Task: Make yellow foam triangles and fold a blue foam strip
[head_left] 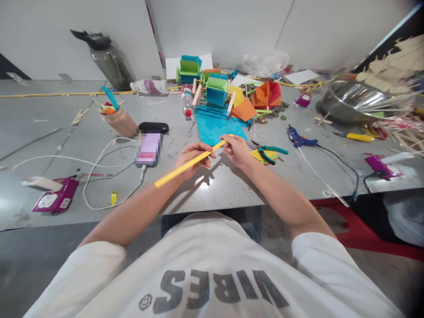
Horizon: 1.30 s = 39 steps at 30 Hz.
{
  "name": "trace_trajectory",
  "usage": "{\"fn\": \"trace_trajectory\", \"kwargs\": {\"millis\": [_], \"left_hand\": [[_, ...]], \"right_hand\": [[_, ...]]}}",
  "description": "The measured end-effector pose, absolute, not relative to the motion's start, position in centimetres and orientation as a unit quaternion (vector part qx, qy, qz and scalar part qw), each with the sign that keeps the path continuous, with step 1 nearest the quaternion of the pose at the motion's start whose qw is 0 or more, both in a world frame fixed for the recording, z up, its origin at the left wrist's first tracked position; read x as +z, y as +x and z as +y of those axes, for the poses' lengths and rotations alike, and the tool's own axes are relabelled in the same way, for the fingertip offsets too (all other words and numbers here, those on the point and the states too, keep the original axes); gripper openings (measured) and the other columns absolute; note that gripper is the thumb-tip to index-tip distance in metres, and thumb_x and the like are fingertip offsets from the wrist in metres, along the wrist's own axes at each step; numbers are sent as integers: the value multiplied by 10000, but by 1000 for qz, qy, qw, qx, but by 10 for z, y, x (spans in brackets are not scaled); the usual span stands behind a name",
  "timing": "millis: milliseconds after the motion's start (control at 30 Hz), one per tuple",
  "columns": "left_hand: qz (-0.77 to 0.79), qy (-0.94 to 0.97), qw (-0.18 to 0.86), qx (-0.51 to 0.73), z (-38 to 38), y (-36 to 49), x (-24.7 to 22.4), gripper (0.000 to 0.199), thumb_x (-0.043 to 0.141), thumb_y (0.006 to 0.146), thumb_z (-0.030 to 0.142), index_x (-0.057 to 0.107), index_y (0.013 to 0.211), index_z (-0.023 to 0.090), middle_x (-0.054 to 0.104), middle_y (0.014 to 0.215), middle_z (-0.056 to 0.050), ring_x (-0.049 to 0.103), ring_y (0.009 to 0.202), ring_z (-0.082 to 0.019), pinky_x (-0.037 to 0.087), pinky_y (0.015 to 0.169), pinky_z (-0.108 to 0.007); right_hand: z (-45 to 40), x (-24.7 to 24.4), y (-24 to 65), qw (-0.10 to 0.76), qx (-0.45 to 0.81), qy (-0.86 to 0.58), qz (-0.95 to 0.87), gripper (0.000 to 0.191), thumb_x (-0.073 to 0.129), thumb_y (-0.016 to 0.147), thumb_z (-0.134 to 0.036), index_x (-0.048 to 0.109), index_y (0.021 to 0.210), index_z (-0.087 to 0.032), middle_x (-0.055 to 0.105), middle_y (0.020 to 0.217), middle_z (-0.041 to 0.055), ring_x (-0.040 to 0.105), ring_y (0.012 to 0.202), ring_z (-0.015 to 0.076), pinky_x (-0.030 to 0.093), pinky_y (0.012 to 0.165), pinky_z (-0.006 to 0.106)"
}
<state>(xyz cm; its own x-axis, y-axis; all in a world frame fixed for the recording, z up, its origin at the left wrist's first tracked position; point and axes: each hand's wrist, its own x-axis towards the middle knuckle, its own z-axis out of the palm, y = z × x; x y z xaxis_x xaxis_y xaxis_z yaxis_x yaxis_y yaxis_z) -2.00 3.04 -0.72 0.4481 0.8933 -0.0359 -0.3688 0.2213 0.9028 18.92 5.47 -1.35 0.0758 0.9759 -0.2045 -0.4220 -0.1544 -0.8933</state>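
Note:
A long yellow strip [185, 166], flat and narrow, slants up to the right above the grey table. My right hand [236, 150] pinches its far end between thumb and fingers. Farther down the strip, my left hand [196, 160] is closed lightly around it, fingers curled. Beyond the hands lies a blue sheet [215, 126]. Teal-handled pliers [270, 152] rest on small yellow pieces [261, 156] just right of my right hand. Behind the sheet stand green and blue boxy paddle shapes [217, 90] with wooden sticks, and orange folded pieces [266, 95].
A blue glue gun [301, 138] with its cord and a steel bowl [354, 99] are on the right. At left are a phone [148, 148] on a white cable, a cup of scraps [119, 121] and a dark water bottle [111, 62]. Purple power strips [56, 196] sit near the front edge.

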Motion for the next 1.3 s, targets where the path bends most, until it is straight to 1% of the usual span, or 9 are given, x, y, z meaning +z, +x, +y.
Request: {"fn": "trace_trajectory", "kwargs": {"millis": [100, 267, 400, 500, 833, 1000, 1133, 1233, 1300], "left_hand": [[259, 421, 717, 492, 33, -24, 0, 84, 792, 835, 207, 766, 902, 163, 831, 788, -76, 740, 530, -157, 571, 513, -244], [226, 445, 643, 580, 32, -32, 10, 231, 937, 829, 335, 796, 941, 190, 763, 692, -21, 683, 534, -129, 532, 511, -218], [245, 414, 577, 660, 31, -41, 27, 170, 880, 980, 364, 809, 919, 222, 601, 595, 35, 561, 496, -97, 476, 492, -206], [263, 352, 550, 710, 30, -43, 38, 255, 802, 1080, 352, 770, 864, 220, 526, 618, 48, 521, 488, -78, 453, 494, -196], [253, 308, 538, 743, 39, -49, 45, 454, 757, 1096, 549, 648, 799, 224, 758, 924, 6, 622, 620, -59, 425, 507, -187], [299, 295, 576, 701, 47, -54, 46, 516, 708, 1124, 560, 618, 751, 216, 693, 744, 23, 525, 502, -56, 414, 495, -196], [304, 234, 608, 695, 58, -55, 42, 491, 637, 1175, 497, 635, 771, 217, 660, 677, 40, 539, 493, -54, 442, 499, -178], [284, 178, 630, 700, 65, -57, 37, 401, 598, 1205, 364, 687, 843, 217, 721, 738, 31, 614, 561, -38, 502, 573, -139], [280, 163, 638, 699, 68, -57, 33, 332, 600, 1200, 282, 716, 895, 222, 775, 819, 22, 656, 614, -30, 526, 624, -127]], "right_hand": [[57, -11, 191, 583, 617, -453, -272, 260, 943, 908, -290, 719, 830, -184, 562, 563, -74, 418, 453, 33, 336, 451, 160], [60, -11, 195, 599, 622, -452, -223, 280, 885, 965, -279, 647, 836, -205, 554, 581, -101, 399, 442, 19, 338, 460, 152], [61, -10, 200, 606, 627, -447, -200, 299, 784, 1023, -218, 582, 802, -213, 559, 605, -98, 395, 452, 18, 339, 471, 153], [60, -9, 200, 606, 631, -444, -193, 326, 768, 1032, -211, 557, 784, -218, 564, 615, -92, 408, 462, 23, 348, 473, 162], [56, -9, 197, 614, 636, -425, -193, 456, 945, 954, -371, 546, 784, -232, 611, 658, -84, 468, 505, 41, 408, 511, 202], [52, 2, 206, 648, 641, -352, -213, 354, 915, 983, -398, 615, 873, -247, 604, 705, -100, 498, 548, 56, 471, 586, 217], [48, 17, 215, 660, 620, -326, -270, 185, 814, 1031, -268, 656, 935, -263, 666, 819, -78, 609, 684, 75, 562, 726, 222], [45, 23, 217, 666, 607, -322, -290, 158, 782, 1011, -191, 658, 966, -278, 700, 868, -68, 658, 754, 94, 585, 767, 238], [42, 24, 217, 662, 597, -329, -311, 172, 805, 997, -230, 644, 982, -289, 752, 961, -55, 709, 831, 115, 600, 796, 267]]}}
